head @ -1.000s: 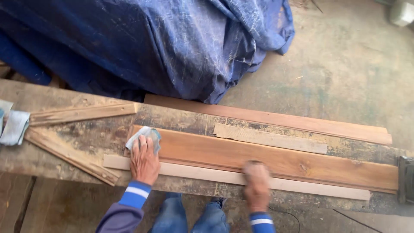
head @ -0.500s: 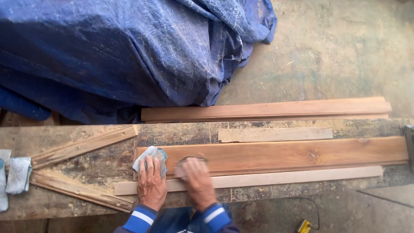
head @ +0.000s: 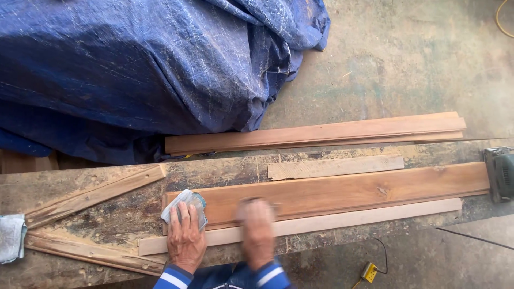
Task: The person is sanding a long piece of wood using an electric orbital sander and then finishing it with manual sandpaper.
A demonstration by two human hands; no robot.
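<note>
A long reddish-brown wooden board (head: 342,192) is laid flat along the worn wooden desk (head: 107,198), close to the near edge, and it reaches almost to the right end of the desk. The left hand (head: 186,238) is pressed on the left end of this board, with the fingers (head: 184,211) spread flat over a folded pale cloth pad (head: 184,206), so the pad is held down and not gripped. The right hand (head: 258,230) is seen just beside the left one, over the near edge of the board; it is blurred, and it cannot be told whether its fingers are closed on something.

A thin pale wooden strip (head: 332,219) is placed along the near side of the board, touching it. A short grey weathered plank (head: 334,167) lies behind the board, toward the far edge. Another long brown plank (head: 316,132) rests beyond the far edge of the desk (partly under a large blue tarpaulin (head: 144,64)). A green power tool (head: 500,172) is seen at the right end of the desk, and a grey rag (head: 10,238) at the left end.
</note>
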